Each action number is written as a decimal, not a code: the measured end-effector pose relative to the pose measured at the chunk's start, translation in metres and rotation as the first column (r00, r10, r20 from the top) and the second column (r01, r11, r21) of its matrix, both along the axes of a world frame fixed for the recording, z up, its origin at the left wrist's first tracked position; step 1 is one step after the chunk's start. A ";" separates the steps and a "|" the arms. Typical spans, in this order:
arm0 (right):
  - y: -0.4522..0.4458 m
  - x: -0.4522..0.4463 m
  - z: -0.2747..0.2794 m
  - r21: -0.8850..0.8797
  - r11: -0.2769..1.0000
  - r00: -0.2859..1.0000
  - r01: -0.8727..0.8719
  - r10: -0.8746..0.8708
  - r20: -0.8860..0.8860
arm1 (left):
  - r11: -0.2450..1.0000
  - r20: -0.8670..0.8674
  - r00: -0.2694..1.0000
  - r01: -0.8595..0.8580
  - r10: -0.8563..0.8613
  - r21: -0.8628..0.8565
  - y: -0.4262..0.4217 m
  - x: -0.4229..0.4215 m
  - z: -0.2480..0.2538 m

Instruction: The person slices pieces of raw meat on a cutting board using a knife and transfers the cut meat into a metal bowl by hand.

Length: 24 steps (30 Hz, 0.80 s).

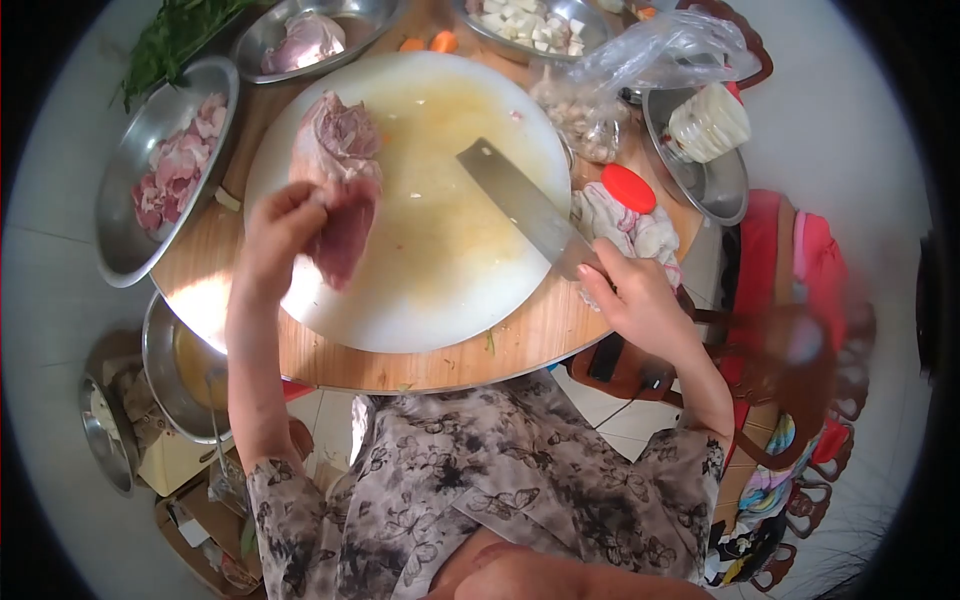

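A long piece of raw meat (340, 165) is pinched in my left hand (280, 235) over the left part of the round white cutting board (450, 300). My right hand (635, 295) grips a cleaver (525, 200) by its handle end. The blade lies over the board's right side, its far end toward the board's middle, apart from the meat. Small scraps and yellowish stains show on the board. My left fingers cover part of the meat's left side.
Metal bowls hold cut meat (180, 170), a larger meat piece (305, 42) and white cubes (530, 25). Right of the board are a bag of garlic (585, 120), a red lid (628, 188), a cloth (650, 235) and a metal bowl with a white container (708, 122). Greens (170, 45) sit at far left.
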State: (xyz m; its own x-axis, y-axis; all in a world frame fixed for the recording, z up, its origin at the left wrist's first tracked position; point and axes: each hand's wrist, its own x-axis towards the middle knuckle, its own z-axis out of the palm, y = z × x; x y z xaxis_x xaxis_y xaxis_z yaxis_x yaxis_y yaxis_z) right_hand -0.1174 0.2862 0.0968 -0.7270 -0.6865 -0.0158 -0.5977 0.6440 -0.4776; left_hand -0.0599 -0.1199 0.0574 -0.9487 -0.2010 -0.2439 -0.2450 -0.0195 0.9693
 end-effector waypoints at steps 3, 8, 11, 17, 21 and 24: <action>0.009 0.005 -0.001 -0.050 0.995 0.996 0.087 -0.086 0.022 | 0.993 -0.071 0.996 -0.042 0.050 0.115 0.002 -0.028 0.021; 0.016 0.014 0.010 -0.025 0.986 0.986 0.166 -0.165 0.009 | 0.745 -0.458 0.773 0.028 -0.439 -0.666 0.056 -0.026 0.057; 0.015 0.015 0.002 -0.160 0.974 0.984 0.158 -0.168 -0.054 | 0.363 -0.306 0.677 -0.061 -0.670 -0.930 0.079 -0.002 0.024; 0.001 0.028 0.009 -0.103 0.995 0.997 -0.017 0.009 -0.078 | 0.414 -0.399 0.796 -0.208 -0.455 -0.886 0.119 0.061 -0.031; -0.019 0.029 0.022 -0.001 0.985 0.974 -0.171 0.169 -0.153 | 0.491 -0.508 0.816 -0.334 -0.277 -0.805 0.124 0.078 -0.041; -0.025 0.028 0.026 0.140 0.965 0.961 -0.222 0.241 -0.137 | 0.505 -0.539 0.798 -0.359 -0.270 -0.785 0.126 0.071 -0.044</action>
